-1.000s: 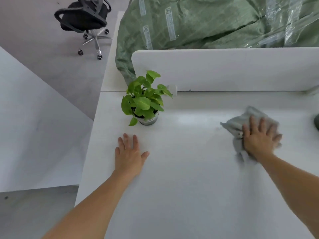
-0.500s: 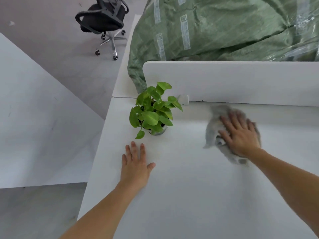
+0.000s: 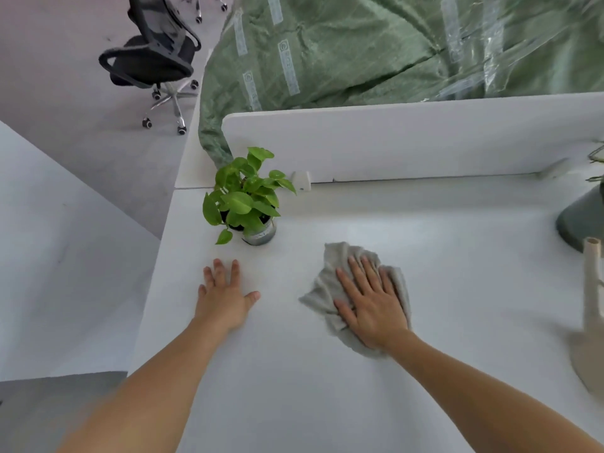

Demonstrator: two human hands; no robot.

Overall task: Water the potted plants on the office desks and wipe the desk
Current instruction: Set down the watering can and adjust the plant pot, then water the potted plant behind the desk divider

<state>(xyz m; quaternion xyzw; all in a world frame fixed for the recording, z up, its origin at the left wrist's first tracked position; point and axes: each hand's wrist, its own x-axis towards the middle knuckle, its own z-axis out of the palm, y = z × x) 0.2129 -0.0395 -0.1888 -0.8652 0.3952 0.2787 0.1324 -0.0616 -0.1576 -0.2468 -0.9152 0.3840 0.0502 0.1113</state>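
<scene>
Wiping looks like the step in hand. The right hand (image 3: 369, 308) lies flat with straight fingers and presses a grey cloth (image 3: 318, 286) onto the white desk (image 3: 327, 403). The left hand (image 3: 224, 299) lies flat too, fingers spread, holding nothing, just in front of the potted plant (image 3: 243, 204). The cloth sits to the right of that plant, near it but not touching. I think the next move is to slide the cloth over the rest of the top, pressing down so it does not bunch up, and going round the little pot so it does not tip. The desk is smooth and pale, with a white wall panel (image 3: 408, 142) at the back. At the right edge stand a dark pot (image 3: 578, 220) and a pale thing with a tall neck (image 3: 591, 322); I cannot tell what it is. Behind the panel is a big green sack (image 3: 359, 50), and a black chair (image 3: 153, 60) stands on the grey floor (image 3: 65, 109).
</scene>
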